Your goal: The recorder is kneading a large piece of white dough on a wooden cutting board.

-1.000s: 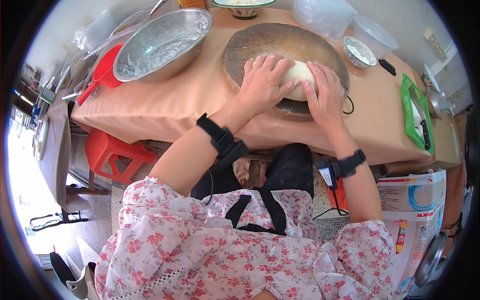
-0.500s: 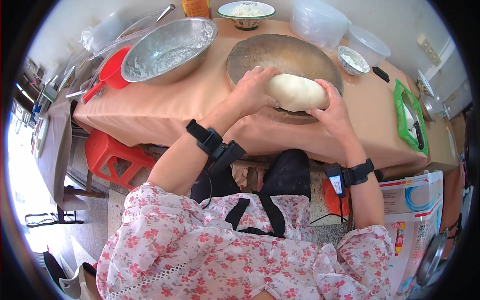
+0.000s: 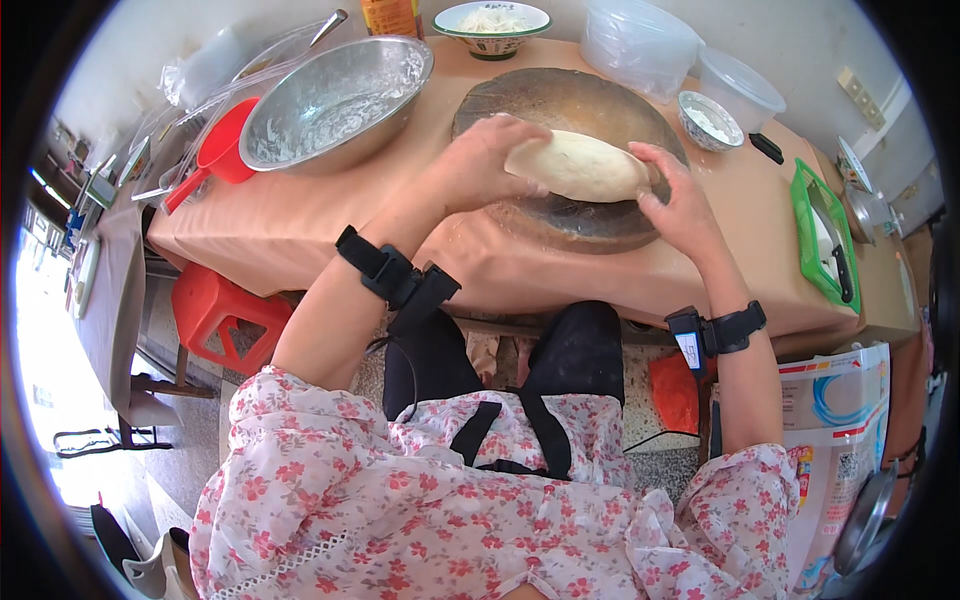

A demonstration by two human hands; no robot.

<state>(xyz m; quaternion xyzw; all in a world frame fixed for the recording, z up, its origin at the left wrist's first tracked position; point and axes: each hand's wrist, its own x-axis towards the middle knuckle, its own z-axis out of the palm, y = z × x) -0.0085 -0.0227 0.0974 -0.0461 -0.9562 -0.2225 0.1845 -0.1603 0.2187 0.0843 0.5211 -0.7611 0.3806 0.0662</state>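
Observation:
A long, pale dough log (image 3: 577, 168) spans the space between my hands, over a round, worn wooden board (image 3: 555, 98). My left hand (image 3: 487, 165) grips its left end, with the fingers curled over it and the thumb near the underside. At the opposite end, my right hand (image 3: 673, 195) holds the dough between thumb and fingers. The board lies on the peach-covered table (image 3: 290, 225), and part of its surface is hidden behind the dough and my hands.
A steel bowl (image 3: 330, 120) and red dipper (image 3: 222, 150) stand left; a white bowl of shreds (image 3: 491, 30) and plastic containers (image 3: 635, 55) at the back; a small powder bowl (image 3: 709, 125), green basket (image 3: 815, 200) and knife (image 3: 842, 272) right. A red stool (image 3: 215, 310) is below left.
The dough has stretched longer and flatter since half a second ago. My hands have moved outward with it, the left one leftward and up, the right one slightly rightward and up.

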